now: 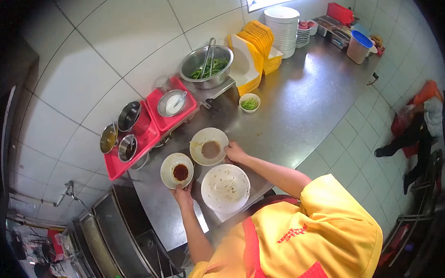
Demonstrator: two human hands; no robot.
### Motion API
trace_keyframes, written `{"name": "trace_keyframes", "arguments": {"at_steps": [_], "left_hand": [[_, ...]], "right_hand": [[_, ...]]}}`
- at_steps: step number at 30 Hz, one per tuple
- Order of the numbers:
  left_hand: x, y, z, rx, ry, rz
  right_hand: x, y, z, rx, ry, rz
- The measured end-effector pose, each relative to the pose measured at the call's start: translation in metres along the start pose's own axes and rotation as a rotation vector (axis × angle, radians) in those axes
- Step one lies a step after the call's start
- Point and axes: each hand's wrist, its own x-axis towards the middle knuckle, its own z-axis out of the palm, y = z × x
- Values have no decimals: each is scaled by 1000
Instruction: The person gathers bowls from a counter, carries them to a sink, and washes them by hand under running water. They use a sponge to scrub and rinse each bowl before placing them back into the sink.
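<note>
My left hand point(183, 193) grips the near rim of a small white bowl point(169, 164) with dark red sauce in it. My right hand point(234, 151) holds the edge of a second white bowl point(202, 136) that has brown sauce at its bottom. Both bowls rest on the steel counter point(301, 104). A larger white plate point(225, 188), smeared with crumbs, lies just in front of me between my two arms. I wear a yellow shirt and a red apron.
Red trays point(154, 130) by the wall carry several metal sauce pots. A steel bowl of greens with tongs point(207, 66), a small bowl of greens point(250, 103), yellow boxes point(258, 44) and stacked white plates point(283, 27) stand further along. Another person point(415, 129) is on the tiled floor.
</note>
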Motion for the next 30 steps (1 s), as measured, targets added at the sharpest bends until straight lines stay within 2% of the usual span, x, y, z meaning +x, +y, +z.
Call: {"name": "trace_keyframes", "arguments": {"at_steps": [3, 5, 7, 9, 11, 12, 13, 15, 17, 22, 25, 27, 29, 30], "left_hand": [[9, 8, -4, 83, -38, -61], [17, 18, 1, 141, -55, -73], [14, 41, 27, 269, -181, -131], [9, 57, 61, 307, -265, -157], [5, 65, 96, 477, -428, -185], [5, 64, 112, 485, -437, -192], [4, 60, 129, 495, -537, -278], [1, 47, 166, 538, -657, -424], [-18, 27, 207, 518, -765, -481], [-38, -48, 275, 439, -916, -723], [-41, -79, 295, 472, -933, -813], [-38, -97, 299, 506, -924, -845], [-32, -111, 297, 536, -1007, -872], [-30, -115, 298, 527, -975, -870]], "right_hand": [[-33, -22, -37, 190, -71, 73], [-55, -27, -62, 282, 51, 38], [-79, -41, -92, 260, 263, 115], [-91, -38, -131, 239, 368, 26], [-93, -24, -174, 219, 490, -21], [-94, -24, -193, 213, 538, -45], [-94, -24, -210, 207, 587, -69], [-85, -23, -245, 258, 623, -71], [-74, -21, -270, 305, 664, -76], [-52, -8, -306, 485, 590, -38], [-64, -15, -304, 518, 500, -45], [-82, -24, -296, 465, 638, -39], [-97, -17, -292, 439, 656, -60], [-105, -12, -290, 417, 683, -90]]}}
